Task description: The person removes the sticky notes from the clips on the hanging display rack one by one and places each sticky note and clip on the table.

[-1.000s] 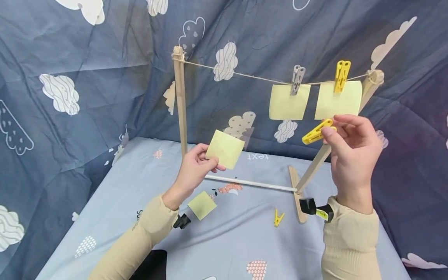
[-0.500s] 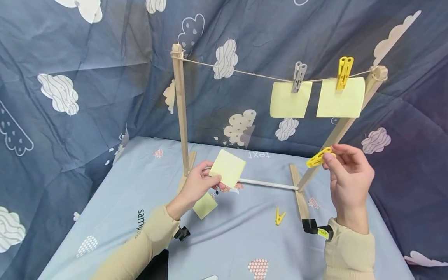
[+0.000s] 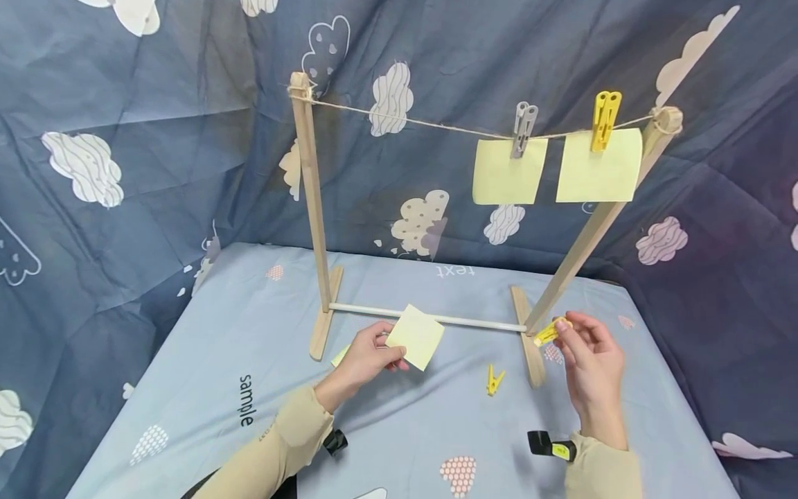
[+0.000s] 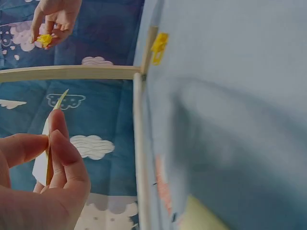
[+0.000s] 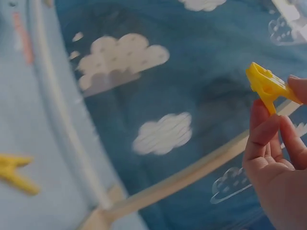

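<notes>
Between thumb and fingers my left hand (image 3: 368, 357) pinches a pale yellow sticky note (image 3: 419, 337), seen edge-on in the left wrist view. Another sticky note (image 3: 339, 355) lies on the bed sheet, mostly hidden behind that hand. My right hand (image 3: 592, 357) pinches a yellow clothespin (image 5: 268, 85) by its handle end, near the foot of the rack's right post. A second yellow clothespin (image 3: 494, 380) lies on the sheet between the hands. Two sticky notes hang from the string: the left one (image 3: 508, 177) under a grey clothespin (image 3: 524, 129), the right one (image 3: 601, 173) under a yellow clothespin (image 3: 605, 121).
A wooden rack has a left post (image 3: 310, 194) and a right post (image 3: 576, 253), with twine (image 3: 430, 124) tied between their tops. A white rod (image 3: 474, 322) joins the feet low down. Dark cloud-print cloth (image 3: 187, 173) hangs behind and at both sides.
Both hands have come down toward the sheet, the left with its sticky note and the right with its clothespin. The left hand now covers most of the note lying there.
</notes>
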Demonstrator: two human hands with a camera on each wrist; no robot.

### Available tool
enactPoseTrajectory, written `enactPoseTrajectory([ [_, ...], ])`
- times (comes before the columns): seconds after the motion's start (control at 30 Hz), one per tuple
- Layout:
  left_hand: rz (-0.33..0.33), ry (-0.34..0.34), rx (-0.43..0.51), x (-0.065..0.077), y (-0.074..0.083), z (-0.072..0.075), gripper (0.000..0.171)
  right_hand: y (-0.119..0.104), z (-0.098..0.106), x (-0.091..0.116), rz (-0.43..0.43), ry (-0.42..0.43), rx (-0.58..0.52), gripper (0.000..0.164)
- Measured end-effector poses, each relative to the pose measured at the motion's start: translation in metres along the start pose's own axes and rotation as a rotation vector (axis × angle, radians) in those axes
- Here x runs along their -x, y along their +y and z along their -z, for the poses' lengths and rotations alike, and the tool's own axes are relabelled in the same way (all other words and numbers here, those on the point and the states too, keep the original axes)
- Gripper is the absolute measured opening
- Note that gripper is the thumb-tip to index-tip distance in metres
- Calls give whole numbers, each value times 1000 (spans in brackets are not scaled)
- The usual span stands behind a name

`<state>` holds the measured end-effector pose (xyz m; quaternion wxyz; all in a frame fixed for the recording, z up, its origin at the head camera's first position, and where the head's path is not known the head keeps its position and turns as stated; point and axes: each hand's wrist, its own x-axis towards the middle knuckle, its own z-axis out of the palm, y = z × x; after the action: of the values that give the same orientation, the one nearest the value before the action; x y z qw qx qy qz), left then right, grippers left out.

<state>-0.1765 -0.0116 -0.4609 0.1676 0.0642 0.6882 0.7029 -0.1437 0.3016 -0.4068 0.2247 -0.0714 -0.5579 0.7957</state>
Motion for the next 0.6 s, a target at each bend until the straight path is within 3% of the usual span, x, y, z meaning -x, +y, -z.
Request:
enactPoseTrajectory([
  [0.17,43,-5,-43,0,-20,-8,28,44,38,1,-88,-3,185,29],
  [0.3,62,-26,-84,3,-27,-13,29,96,82,-6,-204,-8,379,45],
  [0.37,66,-27,-102,4,-32,-15,30,112,93,-5,-253,-2,472,52],
  [0.43,60,-25,-120,4,-36,-17,31,116,94,0,-273,-11,542,54],
  [0.6,39,12,-276,3,-48,-21,33,91,65,23,-290,-4,714,53],
])
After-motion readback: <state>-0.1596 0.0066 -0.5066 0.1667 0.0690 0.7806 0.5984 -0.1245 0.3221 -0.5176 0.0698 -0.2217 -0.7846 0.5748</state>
